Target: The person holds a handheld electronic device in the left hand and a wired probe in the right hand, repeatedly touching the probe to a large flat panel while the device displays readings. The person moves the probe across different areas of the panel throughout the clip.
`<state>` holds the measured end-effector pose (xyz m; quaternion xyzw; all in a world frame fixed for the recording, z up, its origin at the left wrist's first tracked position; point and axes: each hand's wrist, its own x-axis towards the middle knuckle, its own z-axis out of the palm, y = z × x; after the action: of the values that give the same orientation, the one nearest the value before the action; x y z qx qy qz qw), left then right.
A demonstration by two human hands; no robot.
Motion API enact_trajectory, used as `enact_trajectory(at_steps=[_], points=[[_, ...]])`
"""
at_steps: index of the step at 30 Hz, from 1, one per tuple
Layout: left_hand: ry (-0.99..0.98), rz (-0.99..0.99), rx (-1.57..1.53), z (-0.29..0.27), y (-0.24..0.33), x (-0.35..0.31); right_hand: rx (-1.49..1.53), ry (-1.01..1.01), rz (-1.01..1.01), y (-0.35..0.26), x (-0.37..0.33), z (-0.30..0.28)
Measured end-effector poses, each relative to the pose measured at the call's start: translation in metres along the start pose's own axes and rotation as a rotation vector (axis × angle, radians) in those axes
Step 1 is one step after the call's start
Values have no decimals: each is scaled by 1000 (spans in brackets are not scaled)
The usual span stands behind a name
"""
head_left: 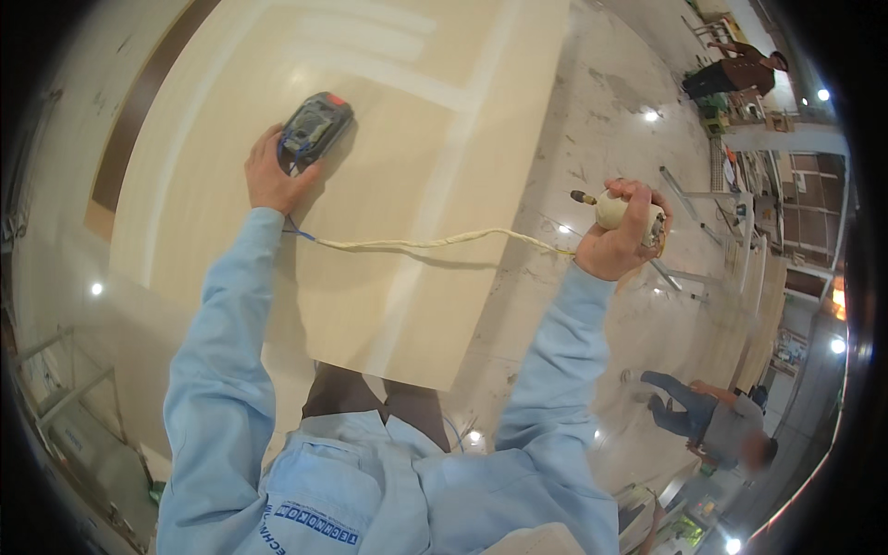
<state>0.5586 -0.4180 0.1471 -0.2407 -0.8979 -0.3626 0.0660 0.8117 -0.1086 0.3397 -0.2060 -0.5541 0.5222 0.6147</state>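
Observation:
My left hand [271,174] grips a dark grey battery pack [314,128] with a red tip and presses it against a large pale wooden panel [388,83]. From the pack a taped whitish cable [425,243] runs right to a small cream-coloured power tool [618,209]. My right hand [622,239] holds that tool just off the panel's right edge, its short metal bit pointing left. Both arms wear light blue sleeves.
A glossy pale floor [610,120] reflects ceiling lights. One person [708,421] in grey top and jeans walks at lower right; another [735,72] in dark clothes bends at top right. Metal frames and boards [740,240] stand along the right side, a metal rack [65,388] at left.

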Motion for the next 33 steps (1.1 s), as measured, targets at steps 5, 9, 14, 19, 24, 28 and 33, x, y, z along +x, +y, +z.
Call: enact_trajectory(at_steps=[5,9,14,19,24,28,33], points=[[165,-212,98,19,24,-22,5,-36,-59,-40,9,-41],[292,-328,180,35,45,-22,116,-59,20,-35,15,-73],[337,-400,168,24,43,-33,241,-198,229,1,15,-99],[296,-427,157,13,23,-36,312,-438,321,30,35,-87],[340,-386,203,23,23,-32,221,-514,392,50,55,-45],[356,-313,284,30,25,-2,101,-610,339,65,27,-11],[283,-256,334,69,43,101,117,-663,387,111,20,44]])
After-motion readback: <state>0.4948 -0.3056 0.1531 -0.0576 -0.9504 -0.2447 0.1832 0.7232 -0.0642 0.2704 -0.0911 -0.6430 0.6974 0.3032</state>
